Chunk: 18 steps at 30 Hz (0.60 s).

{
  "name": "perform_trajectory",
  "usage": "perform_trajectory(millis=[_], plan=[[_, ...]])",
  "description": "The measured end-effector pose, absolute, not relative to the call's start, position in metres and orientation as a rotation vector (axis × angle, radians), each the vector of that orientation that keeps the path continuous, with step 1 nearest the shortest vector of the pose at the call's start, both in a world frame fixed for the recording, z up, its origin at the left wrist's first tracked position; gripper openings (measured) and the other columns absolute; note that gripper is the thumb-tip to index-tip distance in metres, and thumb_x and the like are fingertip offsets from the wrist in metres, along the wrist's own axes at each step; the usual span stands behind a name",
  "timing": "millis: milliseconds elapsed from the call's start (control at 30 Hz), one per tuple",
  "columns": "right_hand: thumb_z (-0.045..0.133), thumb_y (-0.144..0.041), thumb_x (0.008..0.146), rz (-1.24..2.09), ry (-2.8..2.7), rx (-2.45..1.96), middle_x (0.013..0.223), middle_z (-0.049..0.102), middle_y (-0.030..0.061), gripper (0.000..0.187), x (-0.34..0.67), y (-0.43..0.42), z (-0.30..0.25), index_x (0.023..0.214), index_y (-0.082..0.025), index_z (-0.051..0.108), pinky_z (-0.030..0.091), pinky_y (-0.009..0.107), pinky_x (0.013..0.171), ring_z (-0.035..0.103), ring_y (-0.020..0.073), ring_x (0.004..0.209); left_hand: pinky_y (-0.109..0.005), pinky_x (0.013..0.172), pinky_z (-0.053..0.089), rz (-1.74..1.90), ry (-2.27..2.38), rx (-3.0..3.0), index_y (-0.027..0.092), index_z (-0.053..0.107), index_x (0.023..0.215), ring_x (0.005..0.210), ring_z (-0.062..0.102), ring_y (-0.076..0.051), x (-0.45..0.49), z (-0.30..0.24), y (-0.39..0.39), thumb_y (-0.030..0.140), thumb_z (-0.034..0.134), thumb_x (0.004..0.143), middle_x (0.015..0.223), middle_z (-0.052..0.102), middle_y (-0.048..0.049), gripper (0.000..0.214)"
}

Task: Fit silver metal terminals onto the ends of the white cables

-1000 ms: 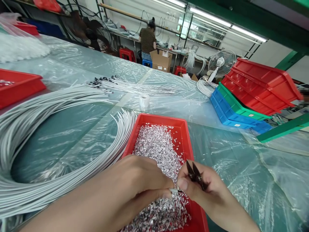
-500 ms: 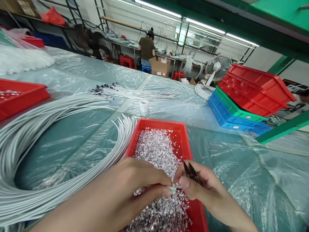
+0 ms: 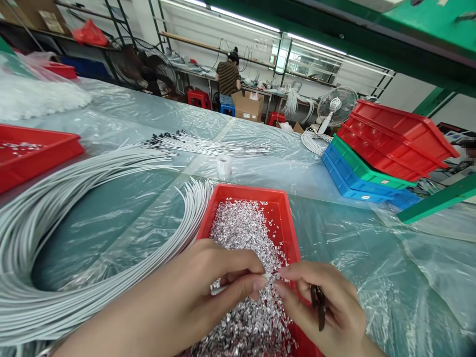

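My left hand pinches the end of a thin white cable over a red tray full of shiny silver foil scraps. My right hand meets it fingertip to fingertip, pinching the cable's tip. A small pair of dark snips is tucked in the right palm, blades pointing down. A large bundle of white cables curves across the table to the left of the tray.
A small roll of tape stands behind the tray. Another red tray sits far left. Stacked red, green and blue trays lie at the right. A person works at a far bench beside a cardboard box and fans.
The snips have swung from pointing up between my right fingers to pointing down in the palm. My right fingertips now pinch the cable tip. The view has tilted slightly.
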State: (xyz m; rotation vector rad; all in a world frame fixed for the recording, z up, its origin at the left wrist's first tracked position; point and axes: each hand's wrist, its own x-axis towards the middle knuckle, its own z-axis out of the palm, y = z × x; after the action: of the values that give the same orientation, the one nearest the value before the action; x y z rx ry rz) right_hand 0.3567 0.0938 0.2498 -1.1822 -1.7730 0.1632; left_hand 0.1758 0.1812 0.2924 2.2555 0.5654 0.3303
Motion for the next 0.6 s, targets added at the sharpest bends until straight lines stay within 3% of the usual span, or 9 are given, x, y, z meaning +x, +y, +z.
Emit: perform_trajectory(millis=[600], plan=[[0.058,-0.003,0.078,0.093,-1.707,-1.146,0.063,0.066,-0.0035,0.035,0.3500,0.0973,0.2486,0.102,-0.029,0.058,0.046,0.026,0.043,0.056,0.0116,0.043,-0.017,0.045,0.034,0.211,0.586,2.245,0.018,0.062,0.077,0.054,0.055,-0.009,0.1787,0.2936,0.1829,0.031,0.039,0.095,0.064,0.064,0.0022,0.032]])
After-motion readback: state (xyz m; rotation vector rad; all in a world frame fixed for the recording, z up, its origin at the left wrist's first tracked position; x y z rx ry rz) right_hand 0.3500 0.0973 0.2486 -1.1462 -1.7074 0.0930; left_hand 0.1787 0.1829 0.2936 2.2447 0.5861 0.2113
